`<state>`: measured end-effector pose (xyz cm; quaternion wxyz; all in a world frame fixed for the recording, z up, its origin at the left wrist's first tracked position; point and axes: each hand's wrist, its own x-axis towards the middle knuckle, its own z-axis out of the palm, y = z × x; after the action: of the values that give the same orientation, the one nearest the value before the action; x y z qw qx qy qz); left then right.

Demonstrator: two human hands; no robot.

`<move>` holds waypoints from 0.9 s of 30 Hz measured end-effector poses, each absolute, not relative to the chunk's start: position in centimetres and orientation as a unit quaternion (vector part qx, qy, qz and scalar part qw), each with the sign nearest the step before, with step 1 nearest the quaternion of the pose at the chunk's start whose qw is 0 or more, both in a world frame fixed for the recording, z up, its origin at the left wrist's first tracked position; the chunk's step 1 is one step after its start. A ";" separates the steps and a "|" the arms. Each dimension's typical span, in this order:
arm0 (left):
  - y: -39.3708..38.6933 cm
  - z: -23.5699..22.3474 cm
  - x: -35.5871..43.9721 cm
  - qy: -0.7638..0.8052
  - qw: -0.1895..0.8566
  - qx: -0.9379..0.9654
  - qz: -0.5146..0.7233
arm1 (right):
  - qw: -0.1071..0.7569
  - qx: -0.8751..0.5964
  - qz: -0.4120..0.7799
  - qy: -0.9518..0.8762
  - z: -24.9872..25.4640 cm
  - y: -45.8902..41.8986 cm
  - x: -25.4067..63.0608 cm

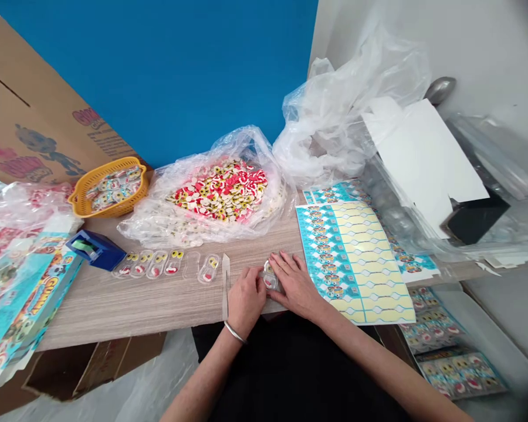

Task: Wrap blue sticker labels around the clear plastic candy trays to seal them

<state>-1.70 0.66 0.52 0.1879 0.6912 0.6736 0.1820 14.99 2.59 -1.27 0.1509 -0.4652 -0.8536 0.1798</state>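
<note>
My left hand [245, 299] and my right hand [295, 284] meet at the table's front edge, both closed around a small clear blister pack with a red-and-white gummy [270, 276] inside. A silver bangle sits on my left wrist. A thin blade-like tool [225, 284] lies just left of my left hand. A row of filled clear blister packs [165, 265] lies further left on the wooden table [136, 302]. An open plastic bag of red, white and yellow gummies [220, 190] sits behind my hands.
A sheet of blue-and-yellow labels [356, 258] lies right of my hands. A blue tape dispenser [97, 249], a yellow basket of packed candies [110, 186], printed boxes [22, 293], a cardboard carton [35, 123] stand left. Crumpled plastic [334, 117] and white card [422, 158] fill the right.
</note>
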 end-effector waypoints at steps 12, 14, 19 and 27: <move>1.5 0.1 -3.2 0.670 0.235 0.659 0.250 | 0.132 -0.444 0.221 -0.858 -0.4 3.8 13.9; 1.3 0.6 -3.2 0.674 0.231 0.648 0.268 | 0.136 -0.442 0.237 -0.854 0.3 3.9 14.3; -1.4 2.4 -1.3 0.653 0.381 0.583 0.297 | 0.233 -0.491 0.252 -0.801 2.6 3.5 19.2; -4.0 3.1 5.2 0.491 0.731 0.421 0.216 | 0.364 -0.601 0.368 -0.609 1.6 -0.5 26.8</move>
<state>5.20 -3.95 3.07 0.7313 0.4210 0.4912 0.2160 26.84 -0.47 1.57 0.3644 -0.6007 -0.6092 0.3677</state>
